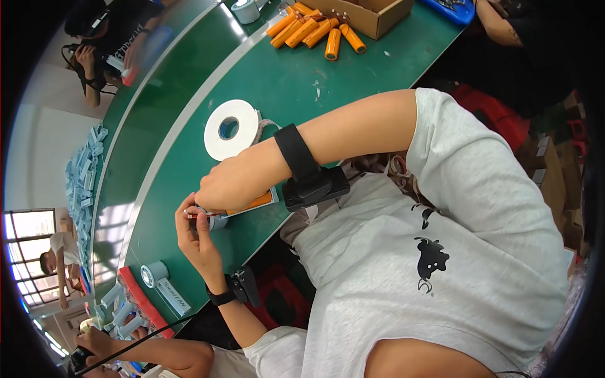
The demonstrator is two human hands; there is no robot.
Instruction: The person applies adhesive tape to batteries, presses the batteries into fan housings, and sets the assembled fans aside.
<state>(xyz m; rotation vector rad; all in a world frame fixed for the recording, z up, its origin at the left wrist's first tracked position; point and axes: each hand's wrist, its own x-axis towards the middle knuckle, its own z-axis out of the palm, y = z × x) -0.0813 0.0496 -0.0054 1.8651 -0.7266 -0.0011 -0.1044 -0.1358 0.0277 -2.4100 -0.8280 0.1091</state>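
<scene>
My right hand (234,181) is curled, back up, over an orange cylindrical battery (258,201) that lies in a pale, narrow casing (275,194). Its fingertips are hidden beneath the hand. Facing it from the near left, my left hand (199,242) pinches a thin red wire (193,215) with a whitish end between thumb and fingers. A pale round part (218,222) shows just under the two hands, partly covered. Beyond my right wrist lies a large roll of white tape (214,140) with a blue core, its loose end trailing toward the wrist.
Several orange batteries (305,33) with wires lie beside a cardboard box (386,19) on the green table (296,88). A blue bin (465,14) sits at its far corner. A pale-blue fan (165,286) lies left. Light-blue parts (82,183) are heaped beyond the belt. Other people work nearby.
</scene>
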